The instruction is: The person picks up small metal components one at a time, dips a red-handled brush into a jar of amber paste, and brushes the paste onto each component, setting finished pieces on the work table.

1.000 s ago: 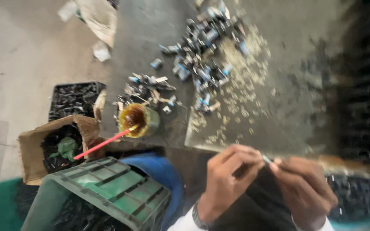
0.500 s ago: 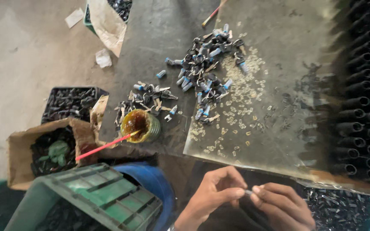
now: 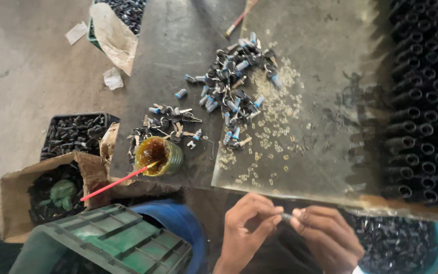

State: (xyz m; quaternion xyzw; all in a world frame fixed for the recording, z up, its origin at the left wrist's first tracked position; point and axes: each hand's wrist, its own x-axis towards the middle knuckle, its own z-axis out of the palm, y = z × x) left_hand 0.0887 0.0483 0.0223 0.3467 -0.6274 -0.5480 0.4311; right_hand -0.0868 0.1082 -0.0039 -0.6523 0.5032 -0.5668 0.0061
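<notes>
1. My left hand (image 3: 247, 228) and right hand (image 3: 325, 236) are together just below the near edge of the surface (image 3: 178, 45), fingertips pinched from both sides on one small dark part (image 3: 286, 217).
2. A clear sheet (image 3: 330, 127) covers the surface's right half; its near edge lies just above my knuckles.
3. The heap of dark and blue parts (image 3: 234, 86) sits well ahead, with open sheet between.
4. A jar of amber liquid (image 3: 158, 155) with a red stick (image 3: 115, 183) stands at the near edge to my left.
5. A green crate (image 3: 112, 243) and cardboard box (image 3: 41, 195) crowd the lower left.
</notes>
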